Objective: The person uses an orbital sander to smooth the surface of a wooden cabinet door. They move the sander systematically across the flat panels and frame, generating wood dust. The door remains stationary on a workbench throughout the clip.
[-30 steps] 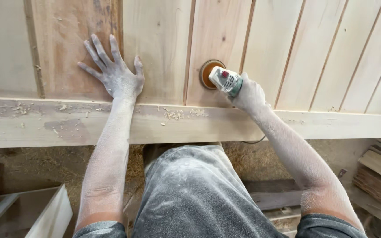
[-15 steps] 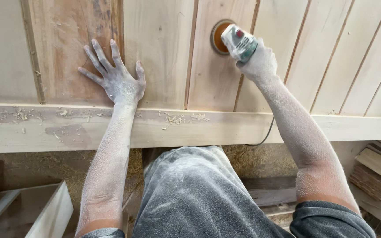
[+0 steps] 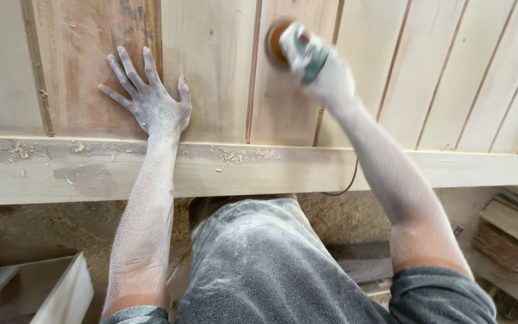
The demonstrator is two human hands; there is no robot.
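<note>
While left hand [image 3: 154, 108] lies flat, fingers spread, on the panel [image 3: 211, 72], right hand [image 3: 331, 81] grips sander [image 3: 298, 51]: sanding pass under way; steady pressure needed.

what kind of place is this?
Most likely a woodworking or carpentry shop. The right hand runs a handheld power sander over a large panelled wooden door, sawdust covers the floor, and cut wood pieces are stacked at the right.

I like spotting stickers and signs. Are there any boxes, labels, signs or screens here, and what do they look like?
No boxes, signs or screens in view.
Only a small red patch on the white-and-green sander in the right hand; too blurred to tell whether it is a label.
</note>
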